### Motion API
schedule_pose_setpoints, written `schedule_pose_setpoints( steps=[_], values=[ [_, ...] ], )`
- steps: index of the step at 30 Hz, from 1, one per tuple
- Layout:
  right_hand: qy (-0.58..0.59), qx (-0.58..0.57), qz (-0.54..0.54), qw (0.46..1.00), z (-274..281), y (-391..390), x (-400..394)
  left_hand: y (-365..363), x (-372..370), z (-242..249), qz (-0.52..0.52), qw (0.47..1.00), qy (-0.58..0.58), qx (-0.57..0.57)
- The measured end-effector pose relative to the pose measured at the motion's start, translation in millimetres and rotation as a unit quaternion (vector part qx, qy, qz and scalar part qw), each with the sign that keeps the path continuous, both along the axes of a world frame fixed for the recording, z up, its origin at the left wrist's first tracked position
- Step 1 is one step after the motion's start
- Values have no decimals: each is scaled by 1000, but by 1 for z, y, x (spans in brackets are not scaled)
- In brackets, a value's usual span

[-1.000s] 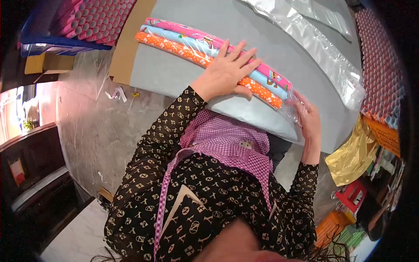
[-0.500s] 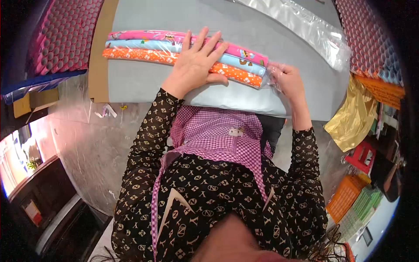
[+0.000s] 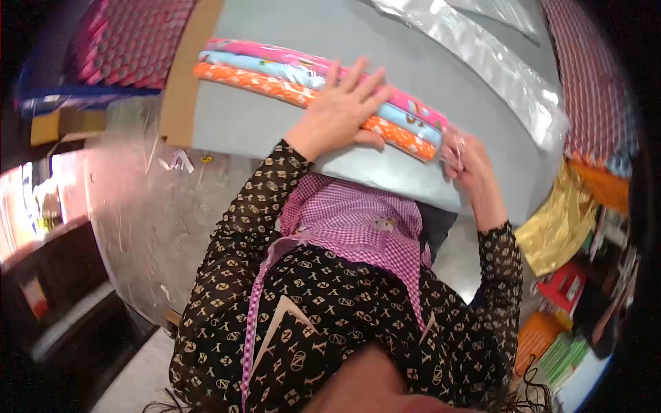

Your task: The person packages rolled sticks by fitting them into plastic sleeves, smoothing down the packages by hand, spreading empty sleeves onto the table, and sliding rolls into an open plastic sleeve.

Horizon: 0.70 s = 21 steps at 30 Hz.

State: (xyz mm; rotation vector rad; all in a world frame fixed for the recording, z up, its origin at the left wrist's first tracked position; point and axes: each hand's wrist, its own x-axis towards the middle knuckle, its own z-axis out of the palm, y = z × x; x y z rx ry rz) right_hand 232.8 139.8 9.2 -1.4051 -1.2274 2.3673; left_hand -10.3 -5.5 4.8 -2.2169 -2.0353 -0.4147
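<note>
Three long rolls, a pink patterned roll (image 3: 265, 53), a light blue roll (image 3: 275, 70) and an orange roll with white dots (image 3: 251, 84), lie side by side in a clear plastic sleeve on the grey work surface (image 3: 275, 127). My left hand (image 3: 341, 110) rests flat across the middle of the rolls, fingers spread. At their right end, my right hand (image 3: 471, 162) is closed on the loose end of the plastic sleeve (image 3: 449, 148). Motion blurs its fingertips a little.
Clear plastic sleeves (image 3: 502, 82) lie at the upper right of the surface. Stacked pink-rimmed tubes (image 3: 138, 41) stand at left, with more rolls (image 3: 595, 89) at right. Gold sheeting (image 3: 561, 220) hangs by the right edge, above a red stool (image 3: 563, 283).
The whole view has shifted and tilted, so the rolls appear farther right and slant more. My left hand stays on them; the right hand's fingers look more curled at the sleeve's end.
</note>
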Motion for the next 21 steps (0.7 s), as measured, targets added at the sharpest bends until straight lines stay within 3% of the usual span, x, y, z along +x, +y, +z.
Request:
schedule_pose_setpoints(
  steps=[21],
  values=[
    [-61,37,-43,996,-6,-1,-11,-8,-2,0,-14,999,-27,19]
  ],
)
